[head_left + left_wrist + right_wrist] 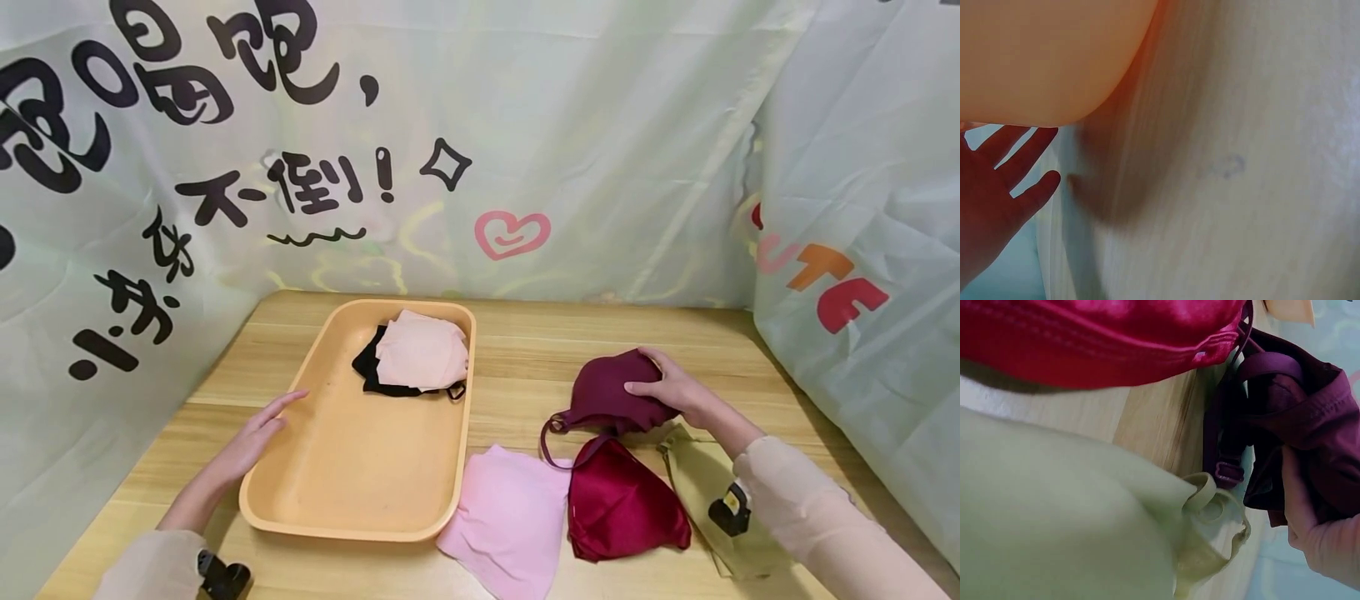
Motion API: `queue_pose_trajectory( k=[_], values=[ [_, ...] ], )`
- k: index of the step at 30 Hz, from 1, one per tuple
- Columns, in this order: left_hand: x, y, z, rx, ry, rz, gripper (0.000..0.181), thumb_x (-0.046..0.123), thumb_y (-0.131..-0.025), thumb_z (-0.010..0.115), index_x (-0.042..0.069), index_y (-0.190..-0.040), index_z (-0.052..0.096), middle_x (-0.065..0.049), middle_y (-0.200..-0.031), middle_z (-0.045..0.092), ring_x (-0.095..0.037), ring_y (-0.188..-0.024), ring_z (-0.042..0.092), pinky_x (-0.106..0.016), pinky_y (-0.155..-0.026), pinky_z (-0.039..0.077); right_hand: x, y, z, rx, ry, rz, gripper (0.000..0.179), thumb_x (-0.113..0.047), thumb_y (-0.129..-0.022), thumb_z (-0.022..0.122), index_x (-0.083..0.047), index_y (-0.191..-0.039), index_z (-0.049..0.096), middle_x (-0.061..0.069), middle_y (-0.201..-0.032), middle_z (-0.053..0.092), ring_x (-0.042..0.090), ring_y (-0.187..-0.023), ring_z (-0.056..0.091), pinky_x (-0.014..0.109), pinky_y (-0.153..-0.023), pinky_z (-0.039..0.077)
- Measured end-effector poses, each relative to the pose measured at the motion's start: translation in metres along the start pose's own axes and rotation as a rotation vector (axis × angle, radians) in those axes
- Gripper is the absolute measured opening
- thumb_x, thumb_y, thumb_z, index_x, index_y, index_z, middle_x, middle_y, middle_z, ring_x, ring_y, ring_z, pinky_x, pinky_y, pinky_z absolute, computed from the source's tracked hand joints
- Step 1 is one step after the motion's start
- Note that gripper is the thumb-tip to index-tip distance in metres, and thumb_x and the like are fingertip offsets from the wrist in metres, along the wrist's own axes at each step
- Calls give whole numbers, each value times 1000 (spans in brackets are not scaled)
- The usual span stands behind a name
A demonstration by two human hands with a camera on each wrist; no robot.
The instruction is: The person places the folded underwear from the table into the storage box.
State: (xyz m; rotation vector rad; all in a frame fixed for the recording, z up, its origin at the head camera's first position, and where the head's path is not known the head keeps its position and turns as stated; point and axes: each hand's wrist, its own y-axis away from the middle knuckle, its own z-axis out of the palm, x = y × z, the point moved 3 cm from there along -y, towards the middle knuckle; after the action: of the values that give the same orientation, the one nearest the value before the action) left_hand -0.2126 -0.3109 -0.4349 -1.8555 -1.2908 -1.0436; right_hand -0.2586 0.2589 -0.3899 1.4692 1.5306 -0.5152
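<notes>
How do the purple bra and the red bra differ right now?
The purple bra is held in the right grip; the red bra lies on the table, unheld. The purple bra is dark and matte, while the red bra is brighter and shiny. The purple bra is farther from the person than the red bra. Both are outside the tray, to its right.

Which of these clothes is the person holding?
The dark purple bra, gripped by the right hand. The red, pink and olive pieces lie on the table; the pale pink and black ones lie in the tray.
</notes>
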Motion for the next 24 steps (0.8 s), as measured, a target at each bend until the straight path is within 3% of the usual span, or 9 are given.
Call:
queue_pose_trajectory(
  k=[9, 14, 18, 24],
  values=[
    [-2, 0, 0, 2, -17, 4, 42, 9, -99, 28, -3, -139, 29, -29, -146, 16, -20, -134, 7, -64, -98, 5, -7, 3, 3, 96, -79, -11, 67, -17, -92, 52, 2, -144, 15, 34, -143, 14, 39, -117, 38, 22, -72, 46],
    [-1, 1, 0, 7, -20, 6, 42, 10, -99, 28, -3, -139, 29, -30, -145, 17, -20, -134, 9, -63, -99, 6, -11, 4, 6, 140, -152, -23, 63, -14, -92, 51, 0, -144, 19, 33, -143, 16, 18, -100, 51, 19, -70, 47],
    [-1, 1, 0, 7, -20, 4, 42, 10, -99, 29, -2, -139, 29, -29, -145, 17, -15, -133, 10, -58, -102, 7, -14, 6, 8, 150, -216, -31, 63, -13, -92, 51, -2, -145, 18, 32, -144, 14, 1, -83, 53, 19, -69, 48],
    [-1, 0, 0, 1, -11, 1, 43, 10, -99, 29, -3, -139, 28, -29, -146, 16, -33, -134, 6, -64, -98, 6, -17, 8, 10, 152, -289, -47, 63, -12, -93, 50, -3, -145, 16, 32, -145, 14, -3, -76, 55, 18, -66, 48]
  ],
)
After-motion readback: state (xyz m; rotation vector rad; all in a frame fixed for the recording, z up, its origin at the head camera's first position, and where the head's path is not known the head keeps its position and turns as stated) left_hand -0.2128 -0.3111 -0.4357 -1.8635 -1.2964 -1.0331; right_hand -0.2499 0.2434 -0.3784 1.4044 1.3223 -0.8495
